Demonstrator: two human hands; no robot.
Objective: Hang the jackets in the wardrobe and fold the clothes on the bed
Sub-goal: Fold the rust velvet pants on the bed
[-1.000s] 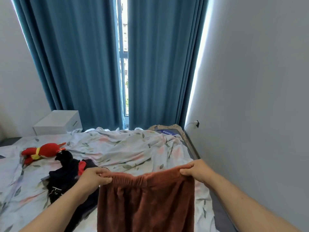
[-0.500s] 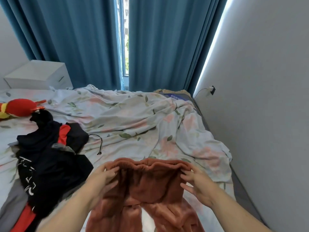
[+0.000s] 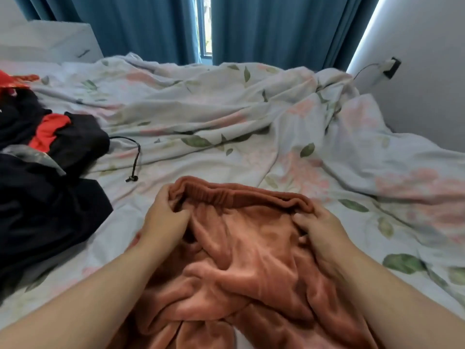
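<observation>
Folding | my left hand (image 3: pixel 163 220) and right hand (image 3: pixel 319 233) pinch trousers (image 3: pixel 241 248) waistband, lower centre | I'd flatten legs first

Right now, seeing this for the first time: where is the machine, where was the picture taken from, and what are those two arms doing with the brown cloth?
There is no machine here: these are a person's two bare arms. The camera sits on that person's head and looks forward and down, so you see roughly what they see. The left hand and the right hand each grip one end of the elastic waistband of rust-brown fleece trousers, which lie crumpled on a floral duvet. To the left lies a heap of black and red clothes with a drawstring cord. Behind the bed hang blue curtains.
</observation>
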